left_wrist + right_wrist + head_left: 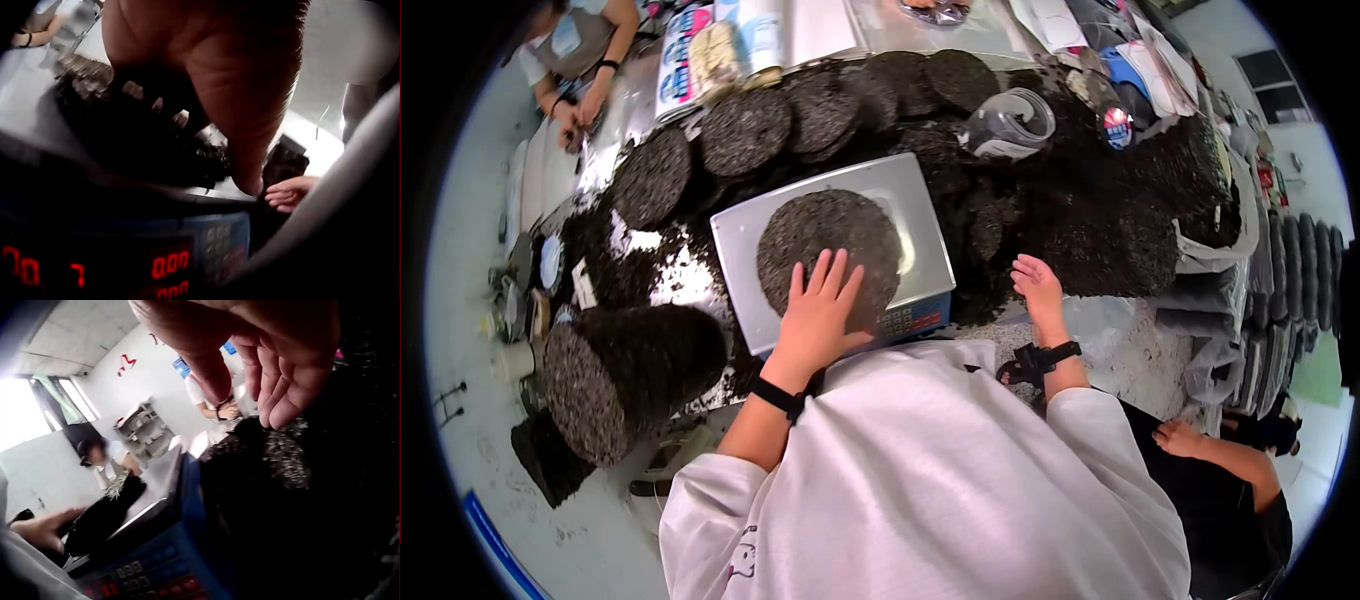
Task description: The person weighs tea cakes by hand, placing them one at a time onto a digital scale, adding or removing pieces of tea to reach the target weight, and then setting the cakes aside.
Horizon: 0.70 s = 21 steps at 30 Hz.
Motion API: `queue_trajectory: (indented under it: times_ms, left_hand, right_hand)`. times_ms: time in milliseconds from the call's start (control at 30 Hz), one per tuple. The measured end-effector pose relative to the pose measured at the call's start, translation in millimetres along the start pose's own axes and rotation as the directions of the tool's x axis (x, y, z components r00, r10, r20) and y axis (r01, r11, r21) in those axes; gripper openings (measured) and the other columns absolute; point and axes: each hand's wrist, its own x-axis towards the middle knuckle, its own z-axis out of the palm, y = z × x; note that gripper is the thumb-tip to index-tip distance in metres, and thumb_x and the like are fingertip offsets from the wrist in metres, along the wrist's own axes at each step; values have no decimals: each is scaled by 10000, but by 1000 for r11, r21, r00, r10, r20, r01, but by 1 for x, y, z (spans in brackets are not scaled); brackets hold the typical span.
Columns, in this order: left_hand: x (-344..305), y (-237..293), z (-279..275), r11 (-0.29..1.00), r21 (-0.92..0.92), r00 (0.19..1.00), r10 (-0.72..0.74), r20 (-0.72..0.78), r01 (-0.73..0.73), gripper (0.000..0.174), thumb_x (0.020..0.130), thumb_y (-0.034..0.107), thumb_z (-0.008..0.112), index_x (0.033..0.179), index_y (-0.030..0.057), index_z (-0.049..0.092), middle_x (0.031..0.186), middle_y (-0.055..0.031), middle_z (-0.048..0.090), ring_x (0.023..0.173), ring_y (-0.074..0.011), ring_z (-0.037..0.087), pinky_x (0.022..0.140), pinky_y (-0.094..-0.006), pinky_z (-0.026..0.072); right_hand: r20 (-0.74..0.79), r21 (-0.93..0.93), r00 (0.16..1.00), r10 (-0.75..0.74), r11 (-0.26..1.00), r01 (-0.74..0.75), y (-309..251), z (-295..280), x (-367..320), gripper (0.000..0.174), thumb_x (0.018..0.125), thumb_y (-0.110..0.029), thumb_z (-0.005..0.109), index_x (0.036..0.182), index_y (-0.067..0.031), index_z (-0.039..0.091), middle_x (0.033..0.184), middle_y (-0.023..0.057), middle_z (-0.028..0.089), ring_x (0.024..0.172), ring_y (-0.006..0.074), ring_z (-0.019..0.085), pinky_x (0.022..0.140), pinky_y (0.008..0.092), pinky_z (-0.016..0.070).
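Note:
A round, dark, speckled disc (830, 225) lies on the metal pan (920, 220) of a blue scale with red digits. Spread over the disc's near part is my left hand (815, 318), its fingers straight. In the left wrist view the left hand (212, 69) arches over the dark disc (137, 140), above the scale's lit display (94, 265). My right hand (1040, 290) hovers to the right of the scale, fingers loosely bent, holding nothing. The right wrist view shows the right hand (250, 356) above loose dark material (287, 456).
Several similar discs (745, 132) lie in a row behind the scale. A thick dark roll (635, 370) stands at the left. Loose dark material (1090, 200) and a coiled clear strip (1010, 122) lie at the right and back. Other people sit at the far left and right.

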Motion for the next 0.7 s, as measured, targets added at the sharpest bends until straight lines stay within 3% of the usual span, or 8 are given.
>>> queue_trajectory:
  times_ms: [167, 233, 267, 333, 467, 600, 667, 700]
  left_hand:
    - [0, -3, 14, 1000, -1, 1000, -28, 13, 28, 841, 639, 307, 798, 1364, 104, 422, 1465, -158, 314, 1379, -321, 250, 1115, -539, 169]
    - [0, -2, 13, 999, 17, 998, -43, 46, 42, 827, 641, 273, 797, 1361, 104, 426, 1466, -158, 313, 1381, -321, 244, 1120, -538, 158]
    - [1, -1, 13, 999, 6, 997, -51, 52, 50, 833, 635, 261, 800, 1362, 104, 425, 1467, -158, 312, 1382, -323, 243, 1122, -539, 154]
    - [2, 1, 13, 999, 11, 998, -50, 47, 50, 839, 633, 269, 802, 1363, 104, 423, 1468, -160, 309, 1382, -325, 243, 1121, -539, 154]
    - [2, 2, 16, 999, 31, 999, -36, -12, 36, 872, 615, 315, 816, 1364, 104, 423, 1472, -168, 301, 1384, -334, 239, 1120, -540, 150]
    - [1, 12, -3, 998, 5, 998, -64, 17, 64, 904, 590, 354, 828, 1356, 86, 429, 1474, -179, 299, 1387, -344, 233, 1116, -544, 150]
    - [-9, 17, -24, 996, 2, 982, -89, -164, 91, 951, 558, 350, 842, 1360, 65, 418, 1472, -190, 301, 1386, -353, 236, 1114, -547, 151]
    - [-16, 17, -33, 993, 11, 967, -108, -231, 114, 954, 565, 311, 840, 1371, 51, 400, 1465, -198, 314, 1376, -366, 258, 1112, -540, 161]
  right_hand:
    - [-58, 14, 998, 21, 1000, -20, 4, -8, 50, 407, 832, -80, 647, 1213, 5, 533, 1104, 126, 643, 937, 141, 611, 737, 254, 496]
    - [-45, -234, 994, -103, 968, 90, 16, -2, 83, 421, 805, -131, 684, 1186, -13, 548, 1037, 128, 666, 903, 194, 638, 737, 299, 506]
    - [-46, -228, 994, -96, 970, 83, 16, 2, 89, 421, 805, -131, 684, 1186, -13, 548, 1037, 128, 666, 903, 194, 638, 737, 299, 506]
    - [-79, -590, 981, -177, 802, 97, 7, 18, 94, 409, 775, -193, 715, 1123, -37, 569, 962, 117, 672, 879, 266, 642, 744, 361, 506]
    - [-139, -618, 990, -38, 784, -57, 3, 34, 89, 380, 742, -214, 737, 1055, -80, 569, 934, 83, 652, 878, 285, 623, 738, 388, 495]
    - [-198, -595, 896, -398, 775, 212, 5, 17, 99, 311, 763, -134, 701, 1043, -110, 568, 903, 65, 593, 839, 276, 592, 727, 385, 485]
    - [-127, -616, 909, -397, 750, 241, -19, 10, 103, 304, 771, -93, 688, 1052, -106, 573, 958, 73, 590, 898, 277, 582, 758, 388, 485]
    - [-82, -705, 846, -526, 631, 324, -18, 8, 111, 333, 761, -98, 702, 1069, -113, 576, 983, 78, 584, 961, 290, 561, 787, 402, 481]
